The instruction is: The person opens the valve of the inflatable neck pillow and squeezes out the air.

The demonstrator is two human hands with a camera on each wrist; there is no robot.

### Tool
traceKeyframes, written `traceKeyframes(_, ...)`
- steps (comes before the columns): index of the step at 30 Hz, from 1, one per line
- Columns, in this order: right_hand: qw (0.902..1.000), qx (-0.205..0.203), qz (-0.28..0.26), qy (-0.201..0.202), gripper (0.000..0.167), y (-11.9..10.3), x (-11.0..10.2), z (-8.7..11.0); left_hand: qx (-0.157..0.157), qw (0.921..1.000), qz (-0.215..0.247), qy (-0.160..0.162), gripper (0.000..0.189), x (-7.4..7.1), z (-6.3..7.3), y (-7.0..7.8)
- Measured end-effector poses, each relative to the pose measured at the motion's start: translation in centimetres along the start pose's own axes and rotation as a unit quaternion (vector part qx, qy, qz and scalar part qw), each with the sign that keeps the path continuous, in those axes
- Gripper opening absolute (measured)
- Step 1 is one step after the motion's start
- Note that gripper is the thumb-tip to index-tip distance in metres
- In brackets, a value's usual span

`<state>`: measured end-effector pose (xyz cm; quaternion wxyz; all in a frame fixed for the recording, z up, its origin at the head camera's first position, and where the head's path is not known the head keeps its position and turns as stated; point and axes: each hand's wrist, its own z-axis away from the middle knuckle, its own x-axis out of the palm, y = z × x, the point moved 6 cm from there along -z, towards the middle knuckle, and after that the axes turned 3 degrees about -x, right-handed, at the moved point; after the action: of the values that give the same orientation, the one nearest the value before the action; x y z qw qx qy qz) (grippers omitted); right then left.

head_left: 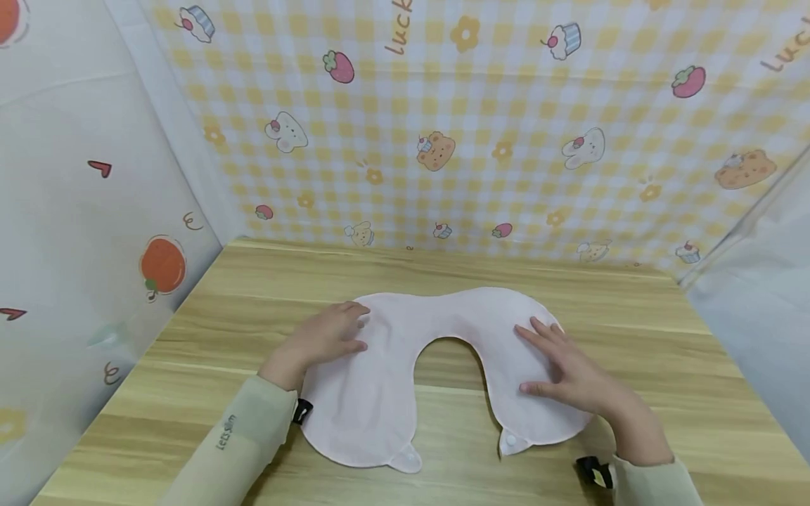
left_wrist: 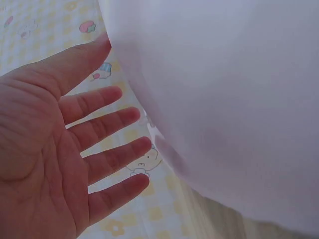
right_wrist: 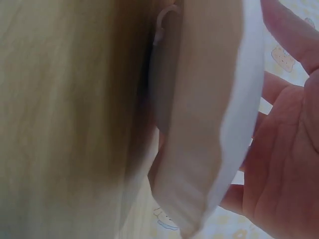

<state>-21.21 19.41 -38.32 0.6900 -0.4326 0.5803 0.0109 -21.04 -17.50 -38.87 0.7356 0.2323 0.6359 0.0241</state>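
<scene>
A pale pink U-shaped neck pillow (head_left: 373,393) lies flat on the wooden table, its opening toward me. Each of its two ends carries a small tab; the right tab (head_left: 514,441) shows a snap button. My left hand (head_left: 325,334) rests on the upper left side of the pillow, fingers spread. On the right side, my right hand (head_left: 566,365) touches the fabric with its fingers spread. In the left wrist view the left fingers (left_wrist: 107,154) are straight along the pillow's edge. The right wrist view shows the pillow's side (right_wrist: 199,109) against the right fingers.
The wood-grain tabletop (head_left: 221,302) runs back to a yellow checked cloth (head_left: 443,176) hung behind it. A white printed cloth (head_left: 63,211) hangs at the left, and another white cloth (head_left: 759,260) at the right. Black straps (head_left: 595,472) sit at both wrists.
</scene>
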Motion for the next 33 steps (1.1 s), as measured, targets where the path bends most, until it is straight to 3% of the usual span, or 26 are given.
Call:
traceKeyframes(8,0.9993,0.007,-0.007,-0.037,0.082,0.6,1.1,-0.3,-0.007,0.9995,0.023,-0.022,0.058,0.4,0.4,-0.6)
traceKeyframes(15,0.9983,0.02,-0.021,-0.051,0.081,0.8,1.1,-0.1,0.014,0.9996,0.021,-0.016,0.056,0.7,0.3,-0.5)
traceKeyframes(19,0.9977,0.023,-0.015,-0.063,0.082,0.8,1.2,0.2,0.007,0.9992,0.034,-0.022,0.056,0.9,0.2,-0.5)
traceKeyframes(29,0.9963,0.01,0.042,-0.074,0.081,0.5,1.4,0.0,0.02,0.9993,0.018,-0.026,0.056,0.7,0.1,-0.1)
traceKeyframes(33,0.995,0.003,0.069,-0.072,0.079,0.6,1.8,-0.4,0.012,0.9993,0.021,-0.03,0.056,0.7,0.1,-0.3)
